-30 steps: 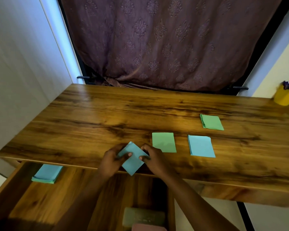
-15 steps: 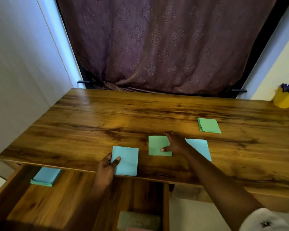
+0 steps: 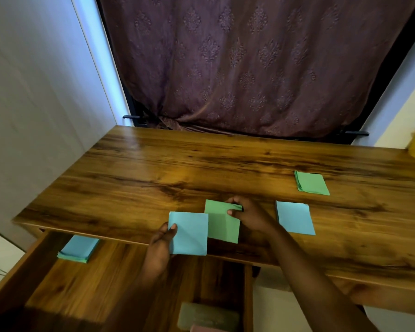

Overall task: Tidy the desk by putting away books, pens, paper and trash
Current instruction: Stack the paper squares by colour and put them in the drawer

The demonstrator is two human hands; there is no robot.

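Green paper (image 3: pixel 222 226) lay at near edge of surface (image 3: pixel 153 176) w/ far corner pinched by right grip (image 3: pixel 249 216), left side just under blue paper (image 3: pixel 189 233) held in left grip (image 3: pixel 159 245), which sat nearer the drawer stack (image 3: pixel 78 249).

My right hand (image 3: pixel 249 218) now pinches the green paper (image 3: pixel 222 227), pulled closer, its edge tucked under the blue paper (image 3: pixel 189 233).

The left hand (image 3: pixel 160 246) and right hand (image 3: pixel 250 218) are bare, and both forearms (image 3: pixel 321 286) are uncovered down to the picture's lower edge; the thumbnails look short.
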